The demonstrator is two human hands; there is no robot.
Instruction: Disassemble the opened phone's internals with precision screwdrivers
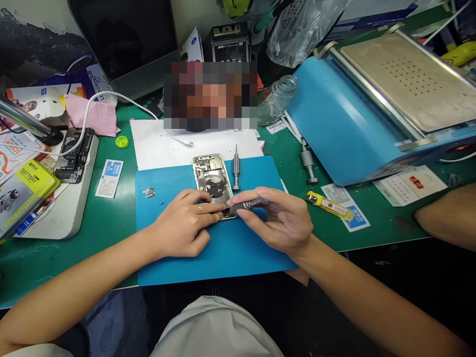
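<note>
An opened smartphone [216, 173] lies on the blue mat, its inner parts exposed. My left hand [188, 220] rests over its lower left edge, the ringed finger and its neighbours stretched across the lower part. The thumb lies apart from them on the mat side. My right hand [278, 218] pinches a grey screwdriver [253, 203] between thumb and fingers, tilted, its tip end at the phone's lower right. That tip is partly hidden by fingertips. Another screwdriver [236, 168] lies just right of the phone. Small metal parts [149, 192] sit on the mat's left.
The blue mat [178, 270] covers white paper [148, 144] on the green table. A blue heating-plate machine [334, 119], a third screwdriver [308, 163] and a yellow cutter [329, 205] are at right. A white cable [130, 99] hangs over from the left. Another person's arm [449, 218] reaches in at right.
</note>
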